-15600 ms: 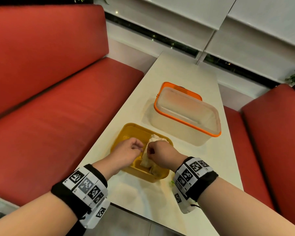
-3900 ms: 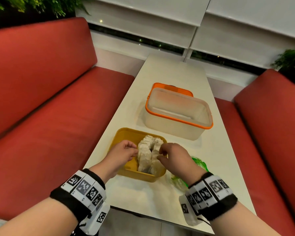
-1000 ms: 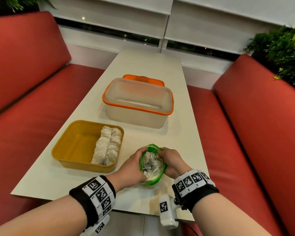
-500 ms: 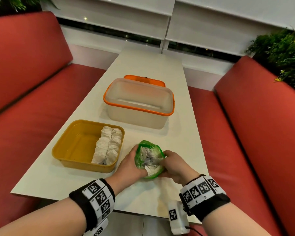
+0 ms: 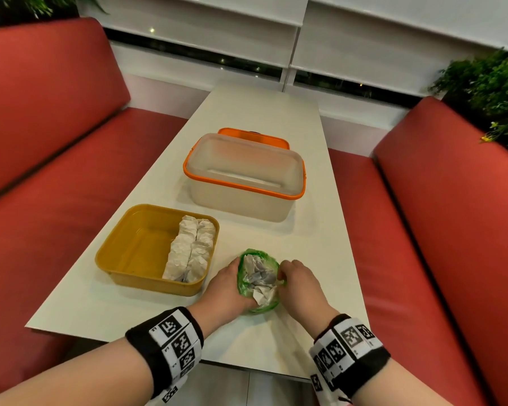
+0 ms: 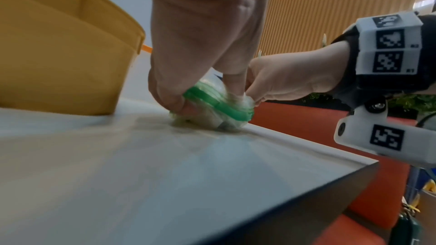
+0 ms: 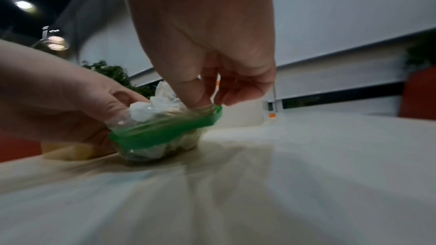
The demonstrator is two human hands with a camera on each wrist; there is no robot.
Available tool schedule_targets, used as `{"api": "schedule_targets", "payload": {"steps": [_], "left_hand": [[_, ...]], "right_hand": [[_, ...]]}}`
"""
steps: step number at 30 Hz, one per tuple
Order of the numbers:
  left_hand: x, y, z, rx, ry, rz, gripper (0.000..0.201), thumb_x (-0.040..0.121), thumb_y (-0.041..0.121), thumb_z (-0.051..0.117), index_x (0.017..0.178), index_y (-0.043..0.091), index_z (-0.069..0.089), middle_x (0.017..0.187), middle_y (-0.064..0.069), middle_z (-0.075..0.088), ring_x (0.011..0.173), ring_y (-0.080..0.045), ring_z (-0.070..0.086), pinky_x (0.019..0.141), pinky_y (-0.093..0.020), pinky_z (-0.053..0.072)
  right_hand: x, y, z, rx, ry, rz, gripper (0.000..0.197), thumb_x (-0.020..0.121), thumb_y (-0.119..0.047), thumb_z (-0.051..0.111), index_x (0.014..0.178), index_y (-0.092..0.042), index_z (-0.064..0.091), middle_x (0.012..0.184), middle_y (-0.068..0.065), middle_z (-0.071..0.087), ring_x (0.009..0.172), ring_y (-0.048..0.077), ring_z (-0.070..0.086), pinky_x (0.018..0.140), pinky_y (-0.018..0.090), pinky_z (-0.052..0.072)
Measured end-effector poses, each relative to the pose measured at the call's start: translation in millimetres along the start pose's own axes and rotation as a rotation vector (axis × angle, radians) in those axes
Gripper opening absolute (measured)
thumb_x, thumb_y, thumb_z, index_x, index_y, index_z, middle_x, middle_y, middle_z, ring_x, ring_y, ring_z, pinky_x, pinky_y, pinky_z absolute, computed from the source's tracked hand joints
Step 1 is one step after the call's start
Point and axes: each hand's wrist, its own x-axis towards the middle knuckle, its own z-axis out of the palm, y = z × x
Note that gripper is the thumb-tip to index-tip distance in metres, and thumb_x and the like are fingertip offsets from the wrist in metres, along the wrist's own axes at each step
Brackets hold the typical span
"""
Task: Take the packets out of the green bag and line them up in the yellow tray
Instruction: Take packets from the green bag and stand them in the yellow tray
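Green bag [image 5: 257,281]: on table [image 5: 291,230] near front edge, mouth open, crumpled white packets inside [image 5: 258,276].
L hand [image 5: 226,291]: fingers curled on bag's rim at 9 o'clock.
R hand [image 5: 301,281]: thumb + fingertips pinch rim at 3 o'clock.
Yellow tray [image 5: 129,253]: just beside bag at 10 o'clock; two rows of packets [image 5: 189,253] along its right wall.
Orange-rimmed clear tub [image 5: 244,177]: at 12 o'clock, apart from tray.

**What the views leave unclear**

The left hand [image 5: 228,288] covers the green bag's [image 5: 258,281] left side. Its packets [image 5: 258,276] form a crumpled heap, too jumbled to count. Motion blur smears the bag in the left wrist view. The frame edge crops the yellow tray [image 6: 59,53] there.
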Motion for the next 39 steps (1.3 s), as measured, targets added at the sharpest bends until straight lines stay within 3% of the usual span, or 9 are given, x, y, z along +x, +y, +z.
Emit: {"api": "schedule_targets", "payload": {"steps": [4, 14, 18, 20, 23, 26, 29, 31, 39], "left_hand": [[5, -2, 3, 0.16, -0.07, -0.089, 0.097, 0.064, 0.048, 0.076, 0.143, 0.023, 0.027, 0.137, -0.004, 0.044, 0.127, -0.023, 0.041, 0.107, -0.033, 0.035], [3, 0, 2, 0.341, -0.122, -0.141, 0.088, 0.071, 0.056, 0.07, 0.139, 0.018, 0.028, 0.133, -0.004, 0.035, 0.125, -0.027, 0.037, 0.105, -0.034, 0.032], [4, 0, -5, 0.254, -0.107, -0.144, 0.093, 0.067, 0.056, 0.072, 0.14, 0.019, 0.029, 0.133, -0.004, 0.036, 0.126, -0.024, 0.039, 0.107, -0.035, 0.034], [1, 0, -6, 0.198, -0.084, -0.125, 0.092, 0.068, 0.052, 0.071, 0.142, 0.021, 0.027, 0.136, -0.004, 0.036, 0.127, -0.024, 0.038, 0.108, -0.036, 0.034], [-5, 0, -6, 0.158, -0.075, -0.081, 0.09, 0.073, 0.049, 0.068, 0.145, 0.02, 0.022, 0.141, -0.004, 0.033, 0.13, -0.024, 0.036, 0.11, -0.035, 0.032], [-10, 1, -6, 0.165, -0.087, -0.05, 0.092, 0.078, 0.049, 0.065, 0.148, 0.018, 0.015, 0.15, -0.005, 0.022, 0.137, -0.024, 0.028, 0.113, -0.032, 0.026], [-15, 5, -8, 0.18, -0.101, -0.044, 0.093, 0.08, 0.048, 0.063, 0.15, 0.021, 0.008, 0.159, -0.006, 0.002, 0.145, -0.025, 0.014, 0.116, -0.033, 0.017], [-18, 8, -9, 0.183, -0.106, -0.028, 0.092, 0.081, 0.047, 0.062, 0.151, 0.024, 0.007, 0.159, -0.004, -0.004, 0.146, -0.025, 0.011, 0.116, -0.033, 0.017], [-24, 12, -19, 0.196, -0.131, -0.006, 0.087, 0.081, 0.049, 0.061, 0.15, 0.023, 0.014, 0.158, -0.001, 0.004, 0.144, -0.024, 0.014, 0.117, -0.033, 0.019]], "right_hand": [[5, 5, 4, -0.146, -0.138, 0.133, 0.027, 0.08, -0.013, 0.046, 0.102, -0.019, 0.061, 0.107, 0.004, 0.059, 0.101, 0.028, 0.055, 0.075, 0.031, 0.042], [10, 2, 8, -0.174, -0.251, 0.147, 0.02, 0.08, -0.011, 0.044, 0.091, -0.024, 0.054, 0.104, 0.001, 0.062, 0.099, 0.026, 0.057, 0.075, 0.031, 0.039], [5, 2, -2, 0.059, -0.176, 0.134, 0.029, 0.077, -0.01, 0.048, 0.104, -0.018, 0.056, 0.097, 0.003, 0.061, 0.084, 0.02, 0.054, 0.068, 0.027, 0.044], [-6, 6, -8, 0.23, -0.109, 0.049, 0.036, 0.075, -0.017, 0.055, 0.11, -0.02, 0.053, 0.095, -0.003, 0.054, 0.076, 0.009, 0.049, 0.06, 0.015, 0.037], [-22, 14, -8, 0.285, 0.009, -0.202, 0.046, 0.071, -0.021, 0.066, 0.115, -0.025, 0.052, 0.103, -0.011, 0.046, 0.086, -0.006, 0.046, 0.07, 0.007, 0.035], [-27, 22, -2, 0.182, 0.002, -0.361, 0.044, 0.07, -0.026, 0.068, 0.112, -0.024, 0.057, 0.104, -0.014, 0.046, 0.091, -0.005, 0.045, 0.079, 0.012, 0.038], [-27, 19, 2, 0.165, 0.029, -0.352, 0.022, 0.076, -0.025, 0.064, 0.097, -0.019, 0.064, 0.091, -0.014, 0.048, 0.086, 0.01, 0.052, 0.076, 0.023, 0.043], [-28, 16, 3, 0.201, 0.05, -0.34, 0.016, 0.08, -0.023, 0.058, 0.092, -0.016, 0.066, 0.085, -0.016, 0.047, 0.081, 0.009, 0.05, 0.074, 0.019, 0.039], [-27, 8, -9, 0.241, 0.075, -0.269, 0.014, 0.089, -0.024, 0.054, 0.092, -0.015, 0.064, 0.076, -0.019, 0.051, 0.074, -0.001, 0.046, 0.068, 0.008, 0.033]]}}
